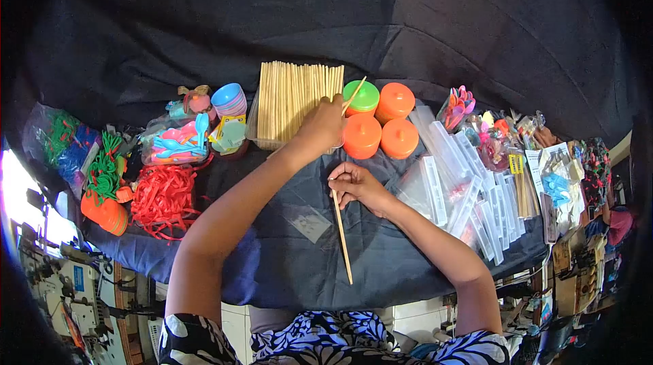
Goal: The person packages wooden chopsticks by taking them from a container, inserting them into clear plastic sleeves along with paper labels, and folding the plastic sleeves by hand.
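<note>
My left hand reaches over the right side of a clear plastic tub packed with wooden chopsticks. Its fingers are closed around one chopstick, which slants up in front of the green-lidded jar. Closer to me, my right hand pinches the top of another chopstick between thumb and fingers. That chopstick points down toward the table's front edge. A small clear packet lies on the dark cloth to its left.
Orange-lidded jars stand right of the tub. Farther right are clear plastic cases and bagged small items. On the left sit red ribbon, green cord, bagged plastic spoons and stacked blue cups.
</note>
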### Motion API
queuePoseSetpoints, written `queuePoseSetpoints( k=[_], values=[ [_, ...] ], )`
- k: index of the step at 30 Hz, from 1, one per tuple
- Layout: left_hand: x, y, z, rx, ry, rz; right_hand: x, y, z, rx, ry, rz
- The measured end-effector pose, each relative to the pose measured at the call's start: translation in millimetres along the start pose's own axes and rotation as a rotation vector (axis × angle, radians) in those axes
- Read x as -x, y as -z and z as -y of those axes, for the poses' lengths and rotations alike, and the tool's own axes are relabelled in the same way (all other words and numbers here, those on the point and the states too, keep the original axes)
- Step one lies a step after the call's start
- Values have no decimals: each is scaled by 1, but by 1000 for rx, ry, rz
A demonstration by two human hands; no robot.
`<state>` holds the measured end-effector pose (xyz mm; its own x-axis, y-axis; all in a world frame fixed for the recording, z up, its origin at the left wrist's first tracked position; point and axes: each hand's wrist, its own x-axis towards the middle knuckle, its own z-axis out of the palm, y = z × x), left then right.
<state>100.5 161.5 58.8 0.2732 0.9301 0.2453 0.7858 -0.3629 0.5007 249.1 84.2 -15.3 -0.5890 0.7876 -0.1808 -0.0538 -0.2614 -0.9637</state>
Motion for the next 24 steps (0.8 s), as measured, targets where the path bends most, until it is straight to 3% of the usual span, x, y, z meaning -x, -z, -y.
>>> queuePoseSetpoints(
  k=[9, 11, 12, 17, 19, 22, 24],
  values=[
    [-21, -12, 37, 182, 0, 58, -1, 1, 0, -13, 13, 29],
    [-23, -7, 44, 192, -51, -69, 0, 1, 1, -1, 9, 22],
    [-19, 3, 37, 273, 116, 6, 0, 1, 1, -3, 10, 20],
    [-20, 7, 54, 202, 16, -18, 0, 0, 1, 5, 2, 17],
    [-22, -2, 65, 133, -201, -129, -1, 1, 0, -3, 9, 20],
    [-27, -5, 61, 21, -40, -135, 0, 0, 0, -3, 15, 24],
    [-39, 1, 69, 64, -65, -142, 0, 0, 1, 2, 17, 20]
  ],
)
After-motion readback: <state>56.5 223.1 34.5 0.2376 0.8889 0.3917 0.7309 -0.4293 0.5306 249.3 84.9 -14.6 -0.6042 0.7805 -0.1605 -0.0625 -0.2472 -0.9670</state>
